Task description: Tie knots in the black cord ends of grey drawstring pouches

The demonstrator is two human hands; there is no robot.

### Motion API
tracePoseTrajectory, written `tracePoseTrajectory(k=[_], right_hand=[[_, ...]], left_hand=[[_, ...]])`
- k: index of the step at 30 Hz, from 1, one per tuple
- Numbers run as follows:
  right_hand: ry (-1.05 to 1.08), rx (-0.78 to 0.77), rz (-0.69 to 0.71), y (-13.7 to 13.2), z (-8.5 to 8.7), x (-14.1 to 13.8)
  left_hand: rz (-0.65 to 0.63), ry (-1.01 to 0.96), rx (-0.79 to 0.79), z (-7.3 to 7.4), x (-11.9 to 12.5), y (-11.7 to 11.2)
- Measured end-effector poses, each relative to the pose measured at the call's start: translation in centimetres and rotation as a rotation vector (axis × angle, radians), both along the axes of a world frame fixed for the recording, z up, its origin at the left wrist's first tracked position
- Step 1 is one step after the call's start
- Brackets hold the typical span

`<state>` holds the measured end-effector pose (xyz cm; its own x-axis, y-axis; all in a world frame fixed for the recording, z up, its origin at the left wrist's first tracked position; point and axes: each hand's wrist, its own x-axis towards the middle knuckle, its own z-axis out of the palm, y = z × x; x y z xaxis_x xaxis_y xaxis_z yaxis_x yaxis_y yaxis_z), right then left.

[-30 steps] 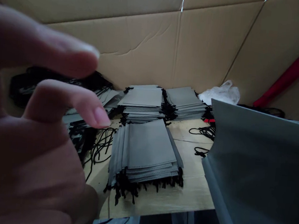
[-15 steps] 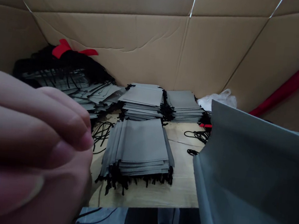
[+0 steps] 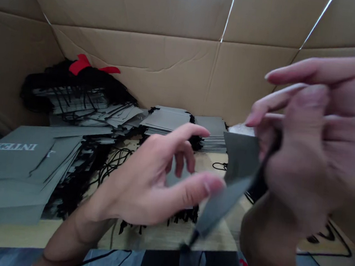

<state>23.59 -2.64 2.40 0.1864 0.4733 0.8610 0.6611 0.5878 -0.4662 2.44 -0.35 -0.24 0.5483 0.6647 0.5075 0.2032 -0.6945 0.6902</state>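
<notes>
At the right, the right hand holds a grey bag over the table, lower fingers curled against it; beside it, the left hand has thumb and fingers parted.

Dim, diffuse light; bright slits show through the cardboard wall. The right hand and gray pouch are motion-blurred; the upper right corner is dark.

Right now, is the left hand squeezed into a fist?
No, the left hand is open, with its thumb and pointing finger spread apart.
</notes>
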Motion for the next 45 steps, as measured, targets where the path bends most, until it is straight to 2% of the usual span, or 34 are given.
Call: tracePoseTrajectory(k=[2,5,8,10,12,17,21,23,28,31,38,41,45], right_hand=[[0.079,0.067,-0.029,0.4,-0.6,-1.7],[0.112,0.077,-0.043,0.4,-1.3,-2.5],[0.02,-0.032,0.129,0.2,-1.3,-1.0],[-0.162,-0.13,0.308,0.2,-1.0,0.3],[-0.251,-0.199,0.384,0.4,-0.8,1.2],[-0.24,-0.233,0.354,1.0,-0.9,1.2],[-0.233,-0.252,0.283,1.2,-1.1,1.4],[-0.223,-0.271,0.26,1.3,-1.0,2.0],[-0.286,-0.41,0.246,1.4,-0.4,4.2],[-0.278,-0.391,0.246,1.4,0.1,5.0],[-0.205,-0.223,0.319,1.4,-0.6,5.1],[-0.294,-0.156,0.366,1.7,-0.9,5.0],[-0.44,-0.035,0.363,2.3,-0.9,4.0]], left_hand=[[-0.038,0.073,0.023,-0.6,0.6,0.1],[-0.031,0.124,0.173,-1.1,1.1,0.6],[-0.01,0.129,0.207,-0.8,0.4,1.5],[-0.015,0.14,0.185,-0.2,-0.5,2.2],[-0.043,0.162,0.182,0.4,-1.5,2.7],[-0.131,0.212,0.198,0.9,-3.1,3.8],[-0.174,0.248,0.136,1.4,-3.9,4.4],[-0.11,0.204,0.091,1.7,-4.3,4.5],[0.199,-0.082,0.02,1.5,-5.5,5.4],[0.311,-0.19,0.041,1.2,-6.0,6.0],[0.43,-0.267,-0.054,0.6,-5.4,7.5],[0.48,-0.341,-0.11,0.3,-5.1,8.2],[0.439,-0.282,-0.162,0.2,-4.7,8.6]])
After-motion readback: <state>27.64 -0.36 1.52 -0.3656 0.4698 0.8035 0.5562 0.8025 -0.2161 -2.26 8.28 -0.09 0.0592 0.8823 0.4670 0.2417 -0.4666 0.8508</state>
